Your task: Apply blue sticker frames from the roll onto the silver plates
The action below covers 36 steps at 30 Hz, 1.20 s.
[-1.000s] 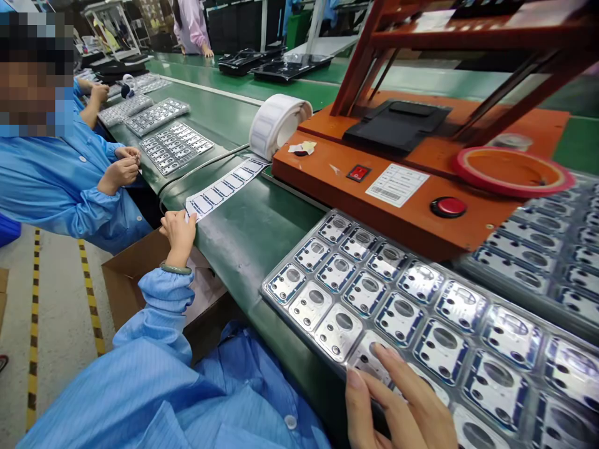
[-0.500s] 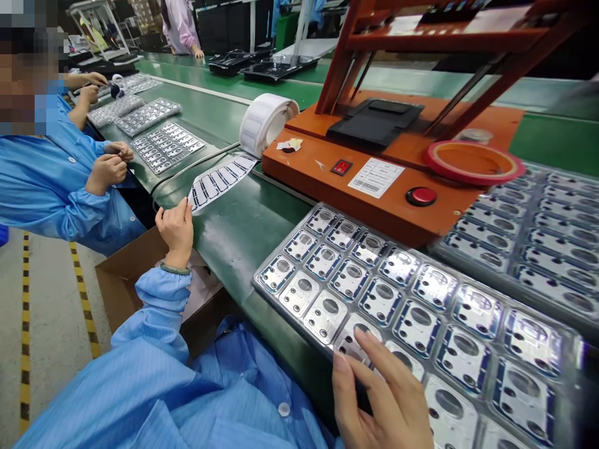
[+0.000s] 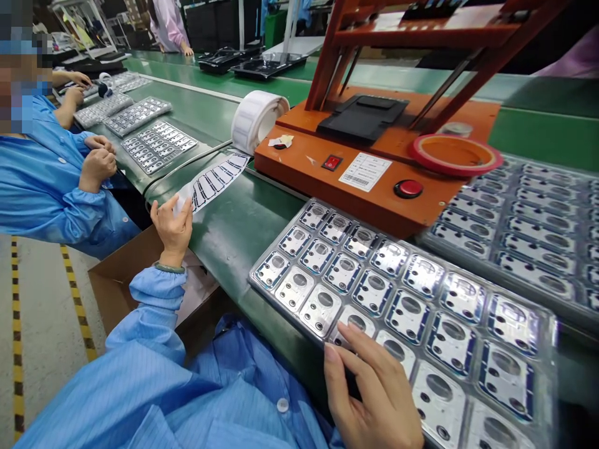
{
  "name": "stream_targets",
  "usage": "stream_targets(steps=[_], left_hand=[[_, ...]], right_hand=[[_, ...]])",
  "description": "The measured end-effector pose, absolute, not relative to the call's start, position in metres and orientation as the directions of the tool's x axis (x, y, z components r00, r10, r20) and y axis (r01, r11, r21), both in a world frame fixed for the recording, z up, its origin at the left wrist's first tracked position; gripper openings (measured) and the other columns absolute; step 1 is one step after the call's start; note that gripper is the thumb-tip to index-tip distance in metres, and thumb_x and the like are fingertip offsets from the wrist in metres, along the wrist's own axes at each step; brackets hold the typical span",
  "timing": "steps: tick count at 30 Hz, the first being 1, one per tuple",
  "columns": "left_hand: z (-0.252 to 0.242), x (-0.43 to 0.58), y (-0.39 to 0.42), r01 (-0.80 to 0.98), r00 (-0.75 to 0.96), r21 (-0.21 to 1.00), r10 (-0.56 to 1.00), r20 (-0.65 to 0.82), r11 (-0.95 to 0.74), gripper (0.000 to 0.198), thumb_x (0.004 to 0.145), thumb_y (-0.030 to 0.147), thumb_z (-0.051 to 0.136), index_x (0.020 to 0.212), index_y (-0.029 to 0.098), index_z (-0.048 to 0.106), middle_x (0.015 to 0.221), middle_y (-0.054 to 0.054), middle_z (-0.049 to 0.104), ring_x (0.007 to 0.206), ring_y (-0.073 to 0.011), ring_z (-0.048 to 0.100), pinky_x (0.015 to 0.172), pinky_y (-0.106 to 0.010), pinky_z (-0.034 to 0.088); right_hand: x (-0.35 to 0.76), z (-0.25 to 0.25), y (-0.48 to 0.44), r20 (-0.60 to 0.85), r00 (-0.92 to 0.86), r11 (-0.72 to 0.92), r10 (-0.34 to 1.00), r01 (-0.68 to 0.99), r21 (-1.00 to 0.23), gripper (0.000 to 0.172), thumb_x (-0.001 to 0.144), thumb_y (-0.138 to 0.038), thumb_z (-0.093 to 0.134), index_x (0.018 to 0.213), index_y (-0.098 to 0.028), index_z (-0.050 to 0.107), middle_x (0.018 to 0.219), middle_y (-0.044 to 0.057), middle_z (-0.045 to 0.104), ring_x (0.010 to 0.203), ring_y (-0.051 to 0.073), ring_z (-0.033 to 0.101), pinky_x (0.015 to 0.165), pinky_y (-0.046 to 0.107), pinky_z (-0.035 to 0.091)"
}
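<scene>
My left hand (image 3: 173,227) is at the bench's near edge, thumb and fingers closed on the free end of a white label strip (image 3: 218,181) with dark-outlined labels. That strip runs back to a label roll (image 3: 257,121) beside the orange machine. Over the front edge of a clear tray (image 3: 309,259) of silver metal plates is my right hand (image 3: 374,386), its fingers apart and nothing visible in them. Many plates in the tray carry dark blue edging; several near my right hand are plain silver.
An orange machine (image 3: 299,159) with a red tape ring (image 3: 456,154) stands behind the tray. More plate trays (image 3: 524,218) lie at right. A co-worker's hands (image 3: 98,165) are at left, near another tray (image 3: 159,146). An open cardboard box (image 3: 115,284) sits below the bench edge.
The view has shifted slightly. At my left hand, the strip's end now shows a blank, translucent stretch lifted between the fingers. My right hand remains over the tray's front edge.
</scene>
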<state>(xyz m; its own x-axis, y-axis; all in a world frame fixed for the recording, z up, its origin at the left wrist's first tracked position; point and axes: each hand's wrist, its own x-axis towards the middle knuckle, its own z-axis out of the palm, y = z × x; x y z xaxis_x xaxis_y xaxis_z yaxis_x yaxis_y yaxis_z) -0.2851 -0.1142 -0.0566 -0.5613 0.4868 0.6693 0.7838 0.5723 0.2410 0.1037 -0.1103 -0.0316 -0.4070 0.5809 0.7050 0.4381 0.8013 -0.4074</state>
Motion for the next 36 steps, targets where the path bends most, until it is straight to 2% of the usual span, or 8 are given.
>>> stream_targets(steps=[6, 10, 14, 17, 20, 26, 30, 36], left_hand=[[-0.060, -0.285, -0.117, 0.866, -0.464, 0.233, 0.541, 0.701, 0.442, 0.027, 0.092, 0.039, 0.052, 0.101, 0.026, 0.073, 0.112, -0.009, 0.066, 0.112, -0.0218, 0.059, 0.116, -0.046, 0.023], [-0.062, -0.266, -0.117, 0.900, -0.436, 0.380, 0.395, 0.809, 0.214, 0.024, 0.091, 0.037, 0.055, 0.093, 0.021, 0.073, 0.091, -0.006, 0.067, 0.097, -0.0187, 0.063, 0.110, -0.046, 0.036], [-0.058, -0.233, -0.116, 0.860, -0.465, 0.507, 0.316, 0.827, -0.063, 0.020, 0.091, 0.030, 0.057, 0.095, 0.019, 0.073, 0.089, -0.003, 0.069, 0.087, -0.0139, 0.065, 0.106, -0.043, 0.044], [-0.049, -0.206, -0.117, 0.755, -0.546, 0.631, 0.360, 0.757, -0.182, 0.016, 0.088, 0.028, 0.061, 0.093, 0.019, 0.073, 0.089, -0.002, 0.072, 0.088, -0.0136, 0.067, 0.103, -0.040, 0.047], [-0.038, -0.176, -0.120, 0.488, -0.654, 0.834, 0.526, 0.544, -0.256, 0.022, 0.086, 0.029, 0.065, 0.105, 0.021, 0.072, 0.089, -0.002, 0.073, 0.087, -0.0134, 0.068, 0.091, -0.031, 0.053], [-0.021, -0.117, -0.132, 0.077, -0.545, 0.967, 0.802, 0.246, -0.244, 0.026, 0.084, 0.029, 0.068, 0.110, 0.024, 0.071, 0.086, -0.001, 0.075, 0.085, -0.0127, 0.070, 0.083, -0.023, 0.055], [-0.010, -0.094, -0.141, 0.111, -0.411, 0.974, 0.883, 0.226, -0.197, 0.026, 0.084, 0.021, 0.069, 0.109, 0.024, 0.072, 0.089, -0.001, 0.075, 0.084, -0.0113, 0.070, 0.080, -0.019, 0.055], [-0.002, -0.085, -0.143, 0.172, -0.230, 0.962, 0.940, 0.251, -0.214, 0.025, 0.086, 0.017, 0.065, 0.109, 0.024, 0.072, 0.085, -0.002, 0.075, 0.080, -0.0114, 0.069, 0.077, -0.020, 0.055]], right_hand=[[0.104, -0.033, -0.113, 0.699, -0.396, 0.790, 0.595, 0.449, -0.418, 0.013, 0.081, -0.007, 0.066, 0.090, -0.017, 0.063, 0.105, 0.010, 0.069, 0.101, 0.026, 0.066, 0.086, 0.041, 0.054], [0.104, -0.031, -0.112, 0.712, -0.381, 0.791, 0.590, 0.453, -0.412, 0.015, 0.080, -0.005, 0.067, 0.091, -0.016, 0.064, 0.103, 0.010, 0.069, 0.100, 0.026, 0.067, 0.086, 0.041, 0.055], [0.104, -0.027, -0.109, 0.710, -0.364, 0.785, 0.603, 0.429, -0.447, 0.015, 0.079, -0.002, 0.066, 0.089, -0.014, 0.064, 0.102, 0.012, 0.069, 0.101, 0.026, 0.066, 0.087, 0.041, 0.054], [0.104, -0.024, -0.109, 0.696, -0.351, 0.771, 0.627, 0.406, -0.490, 0.015, 0.080, -0.001, 0.065, 0.088, -0.014, 0.063, 0.103, 0.012, 0.068, 0.101, 0.025, 0.066, 0.088, 0.041, 0.053], [0.101, -0.022, -0.110, 0.683, -0.349, 0.764, 0.642, 0.368, -0.530, 0.016, 0.081, -0.002, 0.064, 0.090, -0.015, 0.063, 0.104, 0.012, 0.067, 0.102, 0.024, 0.064, 0.089, 0.040, 0.053], [0.085, -0.004, -0.108, 0.600, -0.301, 0.671, 0.741, 0.314, -0.671, 0.022, 0.086, -0.009, 0.061, 0.106, -0.017, 0.061, 0.106, 0.010, 0.066, 0.102, 0.019, 0.064, 0.083, 0.032, 0.055], [0.077, 0.008, -0.099, 0.484, -0.261, 0.545, 0.835, 0.276, -0.791, 0.015, 0.089, -0.017, 0.060, 0.103, -0.020, 0.061, 0.090, 0.003, 0.063, 0.071, 0.011, 0.059, 0.059, 0.024, 0.051], [0.078, 0.009, -0.091, 0.341, -0.307, 0.415, 0.888, 0.219, -0.883, 0.006, 0.090, -0.021, 0.060, 0.094, -0.020, 0.064, 0.083, 0.000, 0.060, 0.065, 0.009, 0.055, 0.055, 0.023, 0.045]])
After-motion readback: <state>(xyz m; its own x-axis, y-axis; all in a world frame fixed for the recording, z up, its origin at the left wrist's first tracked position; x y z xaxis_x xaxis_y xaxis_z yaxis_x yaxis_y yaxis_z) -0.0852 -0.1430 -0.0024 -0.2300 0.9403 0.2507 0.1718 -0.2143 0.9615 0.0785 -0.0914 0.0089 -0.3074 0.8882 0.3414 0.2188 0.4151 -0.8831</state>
